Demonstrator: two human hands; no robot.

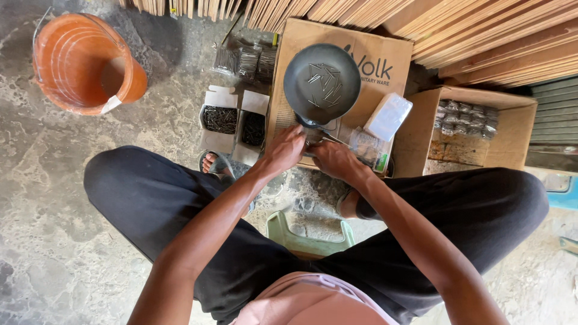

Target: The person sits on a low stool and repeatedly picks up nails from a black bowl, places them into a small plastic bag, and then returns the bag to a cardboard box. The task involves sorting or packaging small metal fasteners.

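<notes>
I sit on a low green stool (310, 241) with my knees apart. My left hand (284, 148) and my right hand (333, 159) meet at the near edge of a flat cardboard box (385, 60), fingers curled around something small that I cannot make out. Just beyond them sits a dark round pan (322, 83) with several loose nails in it. A clear plastic packet (388, 115) and a small printed packet (368, 148) lie to the right of my hands.
Two small white boxes of nails (233, 120) stand left of the cardboard. Bundled nail packs (245, 61) lie behind them. An orange bucket (81, 63) is far left. An open carton of packed nails (466, 123) sits right. Stacked wooden strips (481, 30) line the back.
</notes>
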